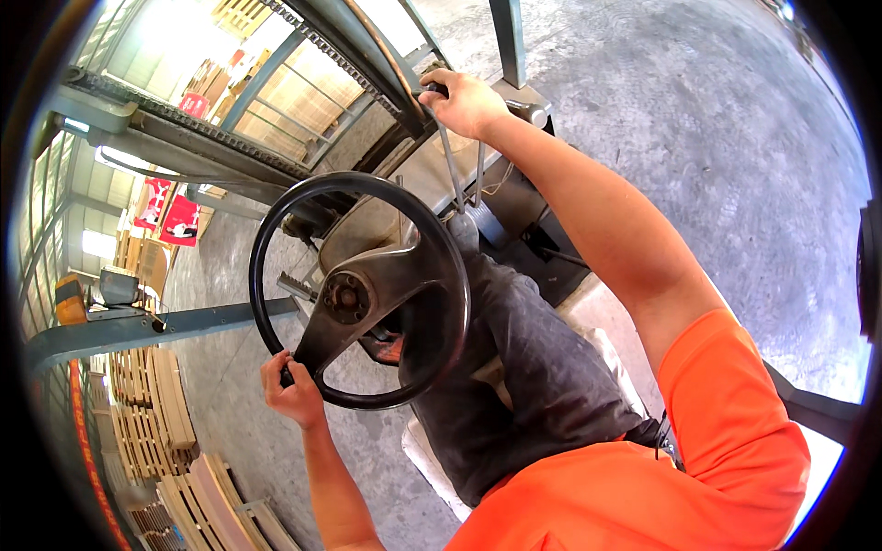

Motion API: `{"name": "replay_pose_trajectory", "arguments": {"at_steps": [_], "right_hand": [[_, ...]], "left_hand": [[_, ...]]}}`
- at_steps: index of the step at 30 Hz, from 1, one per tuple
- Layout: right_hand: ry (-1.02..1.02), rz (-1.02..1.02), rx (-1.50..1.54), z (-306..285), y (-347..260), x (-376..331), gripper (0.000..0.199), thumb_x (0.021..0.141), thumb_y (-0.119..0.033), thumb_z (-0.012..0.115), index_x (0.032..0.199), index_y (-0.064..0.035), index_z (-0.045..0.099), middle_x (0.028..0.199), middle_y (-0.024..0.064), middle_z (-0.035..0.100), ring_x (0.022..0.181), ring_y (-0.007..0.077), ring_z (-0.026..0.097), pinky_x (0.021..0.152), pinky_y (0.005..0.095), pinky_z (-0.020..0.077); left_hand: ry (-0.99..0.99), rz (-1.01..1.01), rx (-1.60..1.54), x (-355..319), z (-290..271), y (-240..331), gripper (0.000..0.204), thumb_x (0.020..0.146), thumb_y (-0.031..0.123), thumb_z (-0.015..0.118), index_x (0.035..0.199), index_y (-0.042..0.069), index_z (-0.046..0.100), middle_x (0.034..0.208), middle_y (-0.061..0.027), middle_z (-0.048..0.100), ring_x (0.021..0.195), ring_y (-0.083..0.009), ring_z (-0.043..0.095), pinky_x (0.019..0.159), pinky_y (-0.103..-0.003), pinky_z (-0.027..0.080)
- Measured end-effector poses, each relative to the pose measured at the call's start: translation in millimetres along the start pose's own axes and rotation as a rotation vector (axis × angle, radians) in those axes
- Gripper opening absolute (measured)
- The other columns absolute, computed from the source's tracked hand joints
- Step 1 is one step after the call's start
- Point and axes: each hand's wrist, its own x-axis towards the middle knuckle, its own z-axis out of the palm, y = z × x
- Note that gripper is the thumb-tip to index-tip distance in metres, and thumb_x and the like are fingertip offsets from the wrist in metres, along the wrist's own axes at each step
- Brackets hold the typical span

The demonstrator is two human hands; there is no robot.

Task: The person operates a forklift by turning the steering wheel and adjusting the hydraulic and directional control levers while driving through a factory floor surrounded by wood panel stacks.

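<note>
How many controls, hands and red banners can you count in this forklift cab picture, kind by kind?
Steering wheel: 1
Control levers, under the right hand: at least 2, one at
Hands, with the left hand on the wheel rim: 2
Red banners: 2
Total: 7

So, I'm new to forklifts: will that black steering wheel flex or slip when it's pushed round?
Probably stiff: the wheel has a thick rim on broad spokes. It looks smooth, so maybe slippery; the left hand is wrapped round its lower rim.
</note>
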Motion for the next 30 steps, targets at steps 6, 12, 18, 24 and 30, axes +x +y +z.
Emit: {"name": "replay_pose_trajectory", "arguments": {"at_steps": [6, 12, 18, 24, 30], "right_hand": [[-0.021, 0.043, -0.022, -4.6, -15.9, -5.0, 0.037, 0.089, -0.039, 0.056, 0.121, -0.0206, 0.062, 0.114, 0.0122, 0.066, 0.111, 0.0306, 0.060, 0.095, 0.0413, 0.0468], [0.016, 0.018, -0.035, -6.8, -20.8, -0.9, 0.036, 0.088, -0.035, 0.057, 0.119, -0.0185, 0.063, 0.115, 0.0124, 0.066, 0.111, 0.0307, 0.060, 0.095, 0.0405, 0.0464], [0.021, 0.001, 0.000, -11.2, -24.5, 1.8, 0.036, 0.088, -0.033, 0.057, 0.120, -0.0173, 0.063, 0.117, 0.0140, 0.065, 0.112, 0.0322, 0.059, 0.096, 0.0400, 0.0460], [0.051, -0.012, 0.024, -15.4, -31.3, -6.9, 0.035, 0.089, -0.034, 0.057, 0.119, -0.0174, 0.063, 0.115, 0.0145, 0.066, 0.110, 0.0317, 0.060, 0.095, 0.0405, 0.0468], [0.020, 0.006, 0.062, -22.1, -41.9, -13.3, 0.037, 0.089, -0.036, 0.057, 0.121, -0.0178, 0.061, 0.111, 0.0160, 0.067, 0.107, 0.0320, 0.062, 0.094, 0.0410, 0.0473]], "left_hand": [[0.012, 0.000, 0.017, 2.6, -8.4, -1.0, 0.013, 0.076, -0.004, 0.055, 0.085, -0.004, 0.064, 0.084, -0.0147, 0.064, 0.077, -0.0279, 0.061, 0.071, -0.037, 0.050], [0.037, 0.040, 0.004, 9.2, -14.7, 4.4, 0.014, 0.074, -0.006, 0.055, 0.085, -0.005, 0.064, 0.082, -0.0144, 0.062, 0.074, -0.0278, 0.060, 0.068, -0.036, 0.050], [0.049, 0.046, -0.033, 13.3, -16.8, 6.1, 0.014, 0.074, -0.007, 0.054, 0.084, -0.005, 0.063, 0.082, -0.0152, 0.062, 0.075, -0.0290, 0.060, 0.069, -0.036, 0.050], [0.046, 0.079, -0.032, 13.5, -24.4, 6.2, 0.012, 0.075, -0.007, 0.054, 0.083, -0.006, 0.062, 0.081, -0.0154, 0.062, 0.075, -0.0301, 0.060, 0.070, -0.037, 0.049], [0.025, 0.001, 0.004, 16.2, -35.9, 7.1, 0.010, 0.076, -0.004, 0.055, 0.083, -0.006, 0.062, 0.081, -0.0126, 0.062, 0.076, -0.0265, 0.059, 0.072, -0.036, 0.048]]}}
